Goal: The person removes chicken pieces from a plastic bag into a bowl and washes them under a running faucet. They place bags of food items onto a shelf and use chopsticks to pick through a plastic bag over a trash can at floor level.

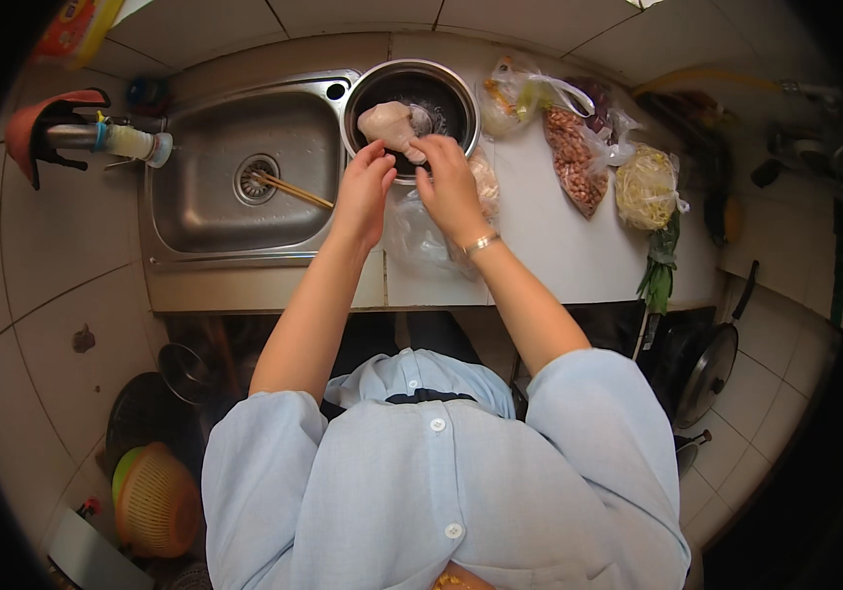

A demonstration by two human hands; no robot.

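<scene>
A raw chicken drumstick [386, 124] is over a round stainless steel pot [470, 96], which stands on the counter by the sink's right edge. With the fingers of my right hand [451, 184] I hold the thin bone end of the drumstick. My left hand [366, 188] is at the pot's near rim, fingers apart and with nothing in them; whether it touches the rim is hard to tell. Water seems to lie in the pot's dark inside. Below my hands, a clear plastic bag [421, 232] rests on the counter, and pale pieces in plastic [486, 181] show beside my right wrist.
To the left is a stainless steel sink [193, 199] with wooden chopsticks [292, 189] near its drain and a faucet [119, 140] over it. Bagged peanuts [575, 155], bagged bean sprouts [646, 188] and leafy greens [660, 265] lie on the right. A lidded pan [709, 372] hangs lower right.
</scene>
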